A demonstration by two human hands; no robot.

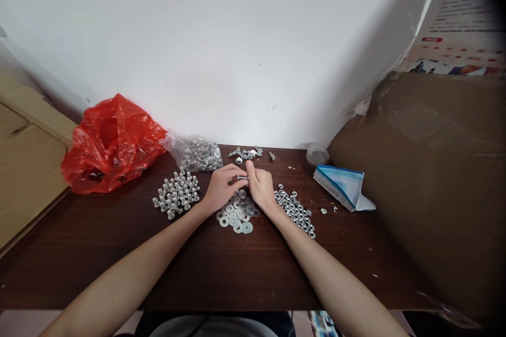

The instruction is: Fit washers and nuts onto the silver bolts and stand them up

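Observation:
Over the pile of washers, both hands meet at a small metal bolt [242, 177]. My left hand [222, 187] pinches the bolt in its fingertips. My right hand [261, 186] is closed at the bolt's other end, thumb pointing up; its fingers hide whether a nut or washer is there. Flat silver washers [234, 217] lie loosely under and in front of the hands. Left of them, several bolts [176, 193] stand on their heads in a cluster. Flanged nuts [294, 209] are spread beside my right forearm.
Assembled bolts [247, 155] lie near the wall. Behind the left hand is a clear bag of hardware [201, 155], beside a red plastic bag [114, 142]. To the right are a round clear container [317, 155], a blue-white box [340, 185] and a large cardboard box [435, 168].

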